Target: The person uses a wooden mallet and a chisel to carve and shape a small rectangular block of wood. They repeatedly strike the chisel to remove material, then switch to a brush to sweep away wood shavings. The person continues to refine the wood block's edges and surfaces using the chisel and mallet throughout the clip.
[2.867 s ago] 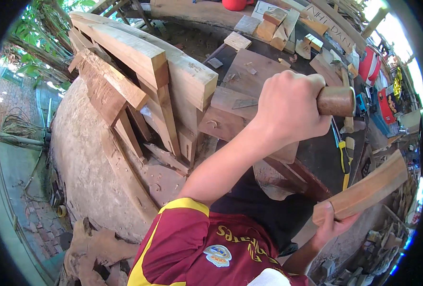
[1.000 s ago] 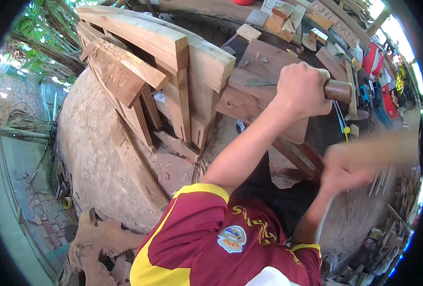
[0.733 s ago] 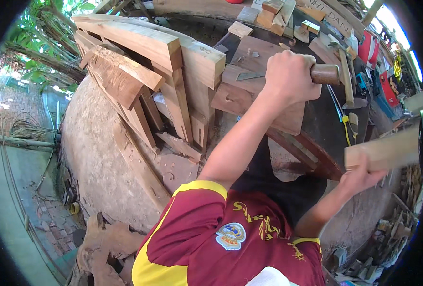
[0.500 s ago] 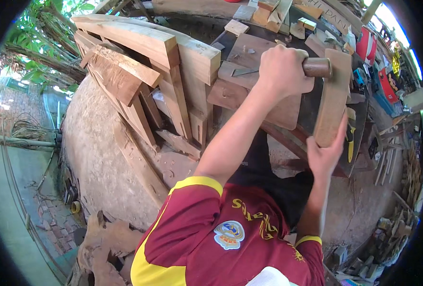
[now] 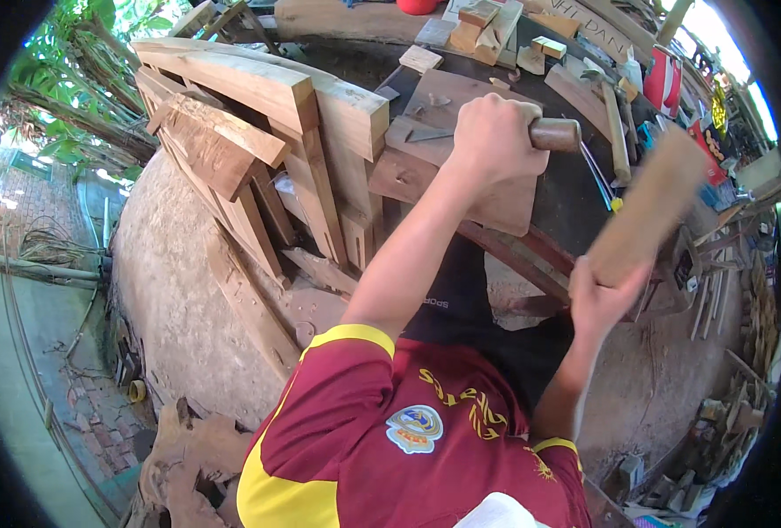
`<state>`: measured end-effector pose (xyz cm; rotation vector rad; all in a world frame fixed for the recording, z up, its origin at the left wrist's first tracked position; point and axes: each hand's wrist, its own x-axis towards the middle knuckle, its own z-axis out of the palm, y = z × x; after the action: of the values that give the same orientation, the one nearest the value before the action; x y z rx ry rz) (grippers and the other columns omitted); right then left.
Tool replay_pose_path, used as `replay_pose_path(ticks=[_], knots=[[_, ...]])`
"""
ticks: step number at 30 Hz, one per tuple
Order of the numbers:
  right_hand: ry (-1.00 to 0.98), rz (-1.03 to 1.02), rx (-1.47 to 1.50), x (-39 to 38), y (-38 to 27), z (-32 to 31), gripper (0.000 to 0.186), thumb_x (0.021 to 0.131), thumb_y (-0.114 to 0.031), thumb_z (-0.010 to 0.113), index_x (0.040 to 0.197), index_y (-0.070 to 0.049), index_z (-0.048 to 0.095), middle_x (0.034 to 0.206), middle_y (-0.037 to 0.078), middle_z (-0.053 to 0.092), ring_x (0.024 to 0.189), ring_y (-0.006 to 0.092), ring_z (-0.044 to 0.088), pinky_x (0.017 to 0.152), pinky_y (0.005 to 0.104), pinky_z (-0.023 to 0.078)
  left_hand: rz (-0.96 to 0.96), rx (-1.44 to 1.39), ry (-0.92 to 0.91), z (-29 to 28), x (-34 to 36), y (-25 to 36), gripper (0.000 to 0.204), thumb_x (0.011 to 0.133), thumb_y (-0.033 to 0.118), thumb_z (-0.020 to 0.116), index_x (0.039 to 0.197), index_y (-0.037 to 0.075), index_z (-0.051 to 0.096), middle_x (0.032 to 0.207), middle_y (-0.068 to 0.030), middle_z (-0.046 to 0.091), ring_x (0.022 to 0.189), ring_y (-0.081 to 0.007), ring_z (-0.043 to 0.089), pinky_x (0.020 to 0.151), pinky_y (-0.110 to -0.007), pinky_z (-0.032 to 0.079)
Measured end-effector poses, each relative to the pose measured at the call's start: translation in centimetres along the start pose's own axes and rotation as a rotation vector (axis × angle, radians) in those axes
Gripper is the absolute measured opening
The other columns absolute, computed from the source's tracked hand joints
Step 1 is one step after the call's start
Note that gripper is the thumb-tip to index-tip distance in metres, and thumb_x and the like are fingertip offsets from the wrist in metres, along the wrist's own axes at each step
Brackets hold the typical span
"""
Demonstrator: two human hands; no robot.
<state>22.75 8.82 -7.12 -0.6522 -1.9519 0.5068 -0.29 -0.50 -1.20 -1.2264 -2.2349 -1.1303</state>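
The chisel [image 5: 556, 134] lies level above the boards [image 5: 507, 201] on the bench [image 5: 568, 209], the round end of its handle pointing right and a thin grey blade showing to the left of the fist. The left hand [image 5: 501, 136] is curled tightly around that handle, knuckles up; the right hand [image 5: 609, 289] grips the near end of the bat [image 5: 656, 195], thumb along its left side, though how the other fingers wrap underneath I cannot tell. The chisel looks stiff and fairly light, its smooth, rounded handle perhaps a little slippery in a damp palm; the middle of the handle seems the place to hold it, clear of the blade and leaving the round end bare. The bat looks like solid wood, rigid, heavier toward its broad far end and unlikely to break, so its near end seems the right grip. Half a second ago the bat's far end overlapped the handle's round end; now it is apart from it, leaning to the far right and blurred, and the hammer [image 5: 618, 136] on the bench, hidden behind it then, shows again. The fist keeps its hold and its place over the boards, with the blade still on the left.
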Motion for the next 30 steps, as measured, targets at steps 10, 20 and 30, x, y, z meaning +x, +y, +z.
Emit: replay_pose_path(ticks=[10,20,30], knots=[[-0.408,0.17,0.237,-0.1,-4.3,2.1,0.085,0.071,-0.003,0.071,0.142,0.007,0.027,0.128,0.03,0.05,0.121,0.0438,0.05,0.106,0.0458,0.037,-0.02,-0.108,0.005,-1.5,-0.2,0.3,0.015,0.059,0.025,0.067,0.068,0.012,0.068,0.063,-0.0145,0.063,0.066,-0.0364,0.064,0.064,-0.045,0.053],[0.568,0.25,0.515,-0.7,-4.7,0.8,0.085,0.077,-0.005,0.079,0.144,0.004,0.028,0.136,0.021,0.042,0.121,0.0275,0.048,0.099,0.0419,0.045,0.073,-0.076,-0.07,-1.4,-0.9,0.0,0.014,0.058,0.023,0.066,0.067,0.011,0.067,0.062,-0.0152,0.062,0.065,-0.037,0.063,0.063,-0.046,0.052],[-0.215,-0.173,-0.074,-2.0,-3.9,2.6,0.089,0.069,-0.002,0.071,0.146,0.004,0.026,0.136,0.025,0.045,0.127,0.0375,0.046,0.108,0.044,0.036,0.09,-0.106,-0.093,-1.5,-0.6,-0.3,0.014,0.056,0.023,0.066,0.064,0.011,0.064,0.06,-0.0155,0.06,0.063,-0.0379,0.062,0.062,-0.046,0.051]])
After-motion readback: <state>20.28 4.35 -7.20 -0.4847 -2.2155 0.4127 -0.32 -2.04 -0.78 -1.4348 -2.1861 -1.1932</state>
